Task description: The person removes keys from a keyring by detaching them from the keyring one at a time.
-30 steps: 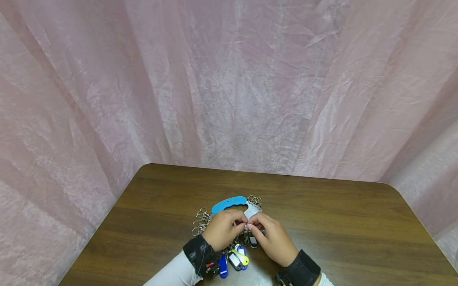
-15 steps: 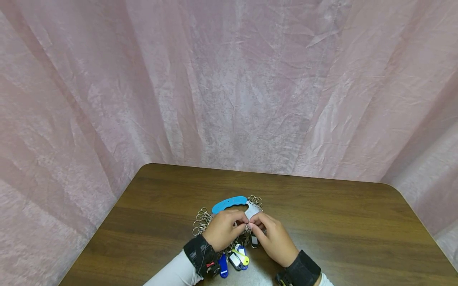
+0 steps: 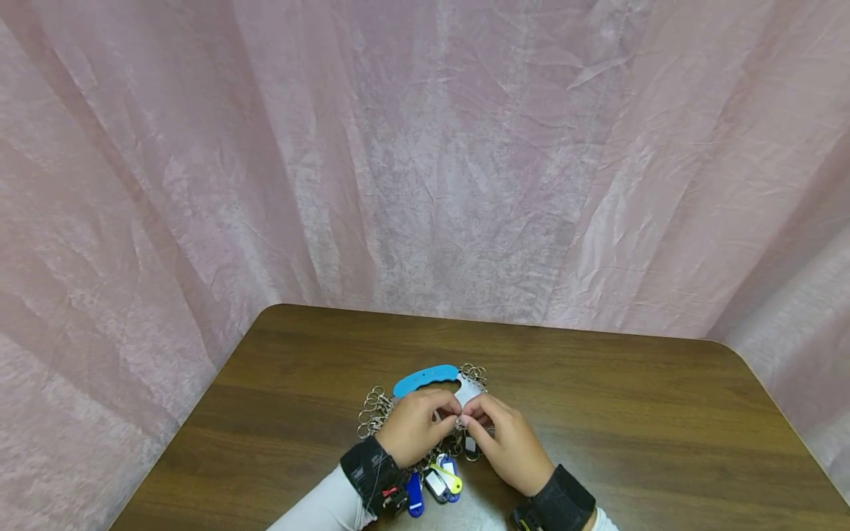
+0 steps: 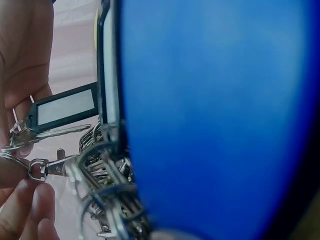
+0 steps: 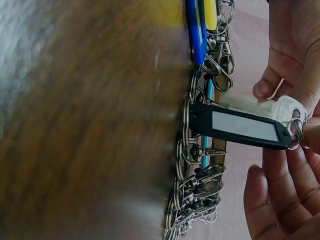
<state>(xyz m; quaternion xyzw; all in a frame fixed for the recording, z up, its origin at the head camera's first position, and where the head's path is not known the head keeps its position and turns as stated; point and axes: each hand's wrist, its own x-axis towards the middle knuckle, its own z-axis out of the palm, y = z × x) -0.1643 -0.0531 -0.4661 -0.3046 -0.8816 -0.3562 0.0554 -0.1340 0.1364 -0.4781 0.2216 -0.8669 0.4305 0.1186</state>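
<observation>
Both hands meet at a metal split ring (image 5: 301, 135). My left hand (image 3: 415, 428) pinches it from the left; my right hand (image 3: 508, 442) pinches at it with thumb and forefinger from the right. A black key tag (image 5: 245, 127) with a white label hangs from this ring, alongside a key with a clear head (image 5: 291, 107). In the left wrist view, a swivel clasp (image 4: 47, 169) runs up to the fingers. Just beyond the hands lies a key holder with a blue handle (image 3: 425, 377) and a white plate (image 3: 468, 392), partly hidden by the fingers.
Clusters of clasps with rings (image 3: 373, 413) spread at the holder's left end, and more rings (image 3: 473, 372) at its right. Below the hands lie a blue tag (image 3: 415, 495), a yellow tag (image 3: 454, 483) and a black tag (image 3: 436, 484). Behind the wooden table (image 3: 631, 413) hangs a pink curtain.
Almost nothing moves. Both hands keep their pinch at the ring, with only a tiny shift to the right since the oldest frame.
</observation>
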